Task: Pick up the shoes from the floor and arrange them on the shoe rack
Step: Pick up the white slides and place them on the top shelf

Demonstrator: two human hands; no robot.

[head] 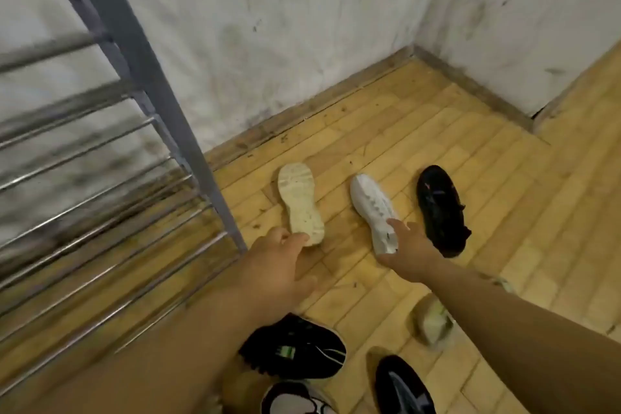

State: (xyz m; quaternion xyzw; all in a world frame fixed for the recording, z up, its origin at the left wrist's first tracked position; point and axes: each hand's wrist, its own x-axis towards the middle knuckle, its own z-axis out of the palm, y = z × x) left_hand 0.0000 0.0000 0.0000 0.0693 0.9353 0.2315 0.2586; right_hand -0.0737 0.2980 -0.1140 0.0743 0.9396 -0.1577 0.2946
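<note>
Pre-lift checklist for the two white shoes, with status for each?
1. Left hand on the upturned white shoe: ok, fingertips at its heel end; a closed grip cannot be told.
2. Right hand on the upright white shoe: ok, fingers at its heel opening; grip cannot be told.
3. Sole-up shoe needs turning over before shelving: not ok, its sole faces up.
4. Black shoe clear of the right hand: not ok, it lies right beside that hand.
5. Shoe rack bars free: ok, no shoes on the bars in view.
6. Both shoes off the floor: not ok.
</note>
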